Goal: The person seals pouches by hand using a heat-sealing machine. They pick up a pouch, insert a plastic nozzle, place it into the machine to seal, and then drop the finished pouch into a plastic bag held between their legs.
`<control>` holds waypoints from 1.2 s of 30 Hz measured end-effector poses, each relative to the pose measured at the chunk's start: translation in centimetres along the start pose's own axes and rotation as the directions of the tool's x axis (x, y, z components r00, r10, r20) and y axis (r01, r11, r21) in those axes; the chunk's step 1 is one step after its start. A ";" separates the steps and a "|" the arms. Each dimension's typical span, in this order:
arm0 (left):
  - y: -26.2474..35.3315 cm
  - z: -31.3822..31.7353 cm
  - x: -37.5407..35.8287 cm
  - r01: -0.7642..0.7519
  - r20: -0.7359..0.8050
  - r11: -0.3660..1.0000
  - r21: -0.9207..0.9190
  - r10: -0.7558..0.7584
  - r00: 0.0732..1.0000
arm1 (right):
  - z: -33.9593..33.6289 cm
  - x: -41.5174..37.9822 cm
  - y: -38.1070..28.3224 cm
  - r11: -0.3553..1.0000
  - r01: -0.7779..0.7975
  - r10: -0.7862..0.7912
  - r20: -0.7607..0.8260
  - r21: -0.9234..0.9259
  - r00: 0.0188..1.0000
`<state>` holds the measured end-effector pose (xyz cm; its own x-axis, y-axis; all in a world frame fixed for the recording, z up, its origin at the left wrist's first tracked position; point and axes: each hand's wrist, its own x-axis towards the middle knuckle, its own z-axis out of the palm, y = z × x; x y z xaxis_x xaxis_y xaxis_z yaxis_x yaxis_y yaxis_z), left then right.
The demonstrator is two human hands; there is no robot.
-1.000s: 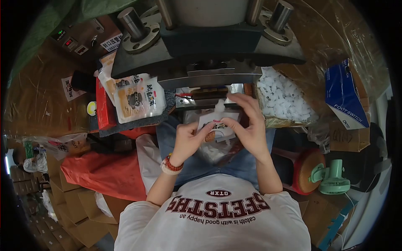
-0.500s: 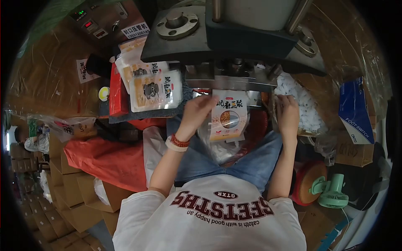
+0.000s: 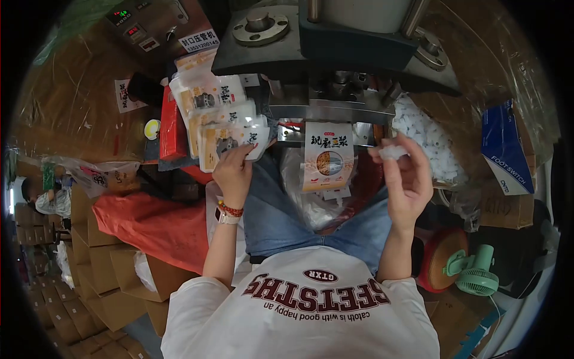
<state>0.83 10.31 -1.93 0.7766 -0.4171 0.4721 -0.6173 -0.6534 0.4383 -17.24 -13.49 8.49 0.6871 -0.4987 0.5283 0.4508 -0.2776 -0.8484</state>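
Note:
My left hand (image 3: 232,175) is at the right edge of the front printed pouch (image 3: 221,146) in the fanned stack on the left, its fingers closed on that edge. My right hand (image 3: 410,182) is raised at the right, pinching a small whitish translucent plastic piece (image 3: 393,152) between thumb and fingers. Between the hands, another printed pouch (image 3: 327,170) with a round window hangs upright at the machine's metal front (image 3: 353,103). Neither hand touches this pouch.
White small parts (image 3: 427,140) fill a tray at the right. A blue and white box (image 3: 508,146) and a green fan (image 3: 478,272) stand farther right. A red box (image 3: 171,122) is beside the stack. The control panel (image 3: 146,27) is top left.
My left hand has left the middle pouch and moved left to the stack. My right hand has come away from the parts tray and turned up, now showing the whitish piece. The view has shifted slightly.

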 end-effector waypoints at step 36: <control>10.1 -6.3 0.0 -0.373 -0.063 0.848 -0.377 0.378 0.923 | 3.3 -1.0 0.2 0.906 0.340 -0.262 0.297 -0.251 0.918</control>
<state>-6.25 7.67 7.29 0.4756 -0.5925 0.6501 -0.8605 -0.1601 0.4836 -15.93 -10.31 7.94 0.6824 -0.1410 0.7172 0.4988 -0.6274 -0.5980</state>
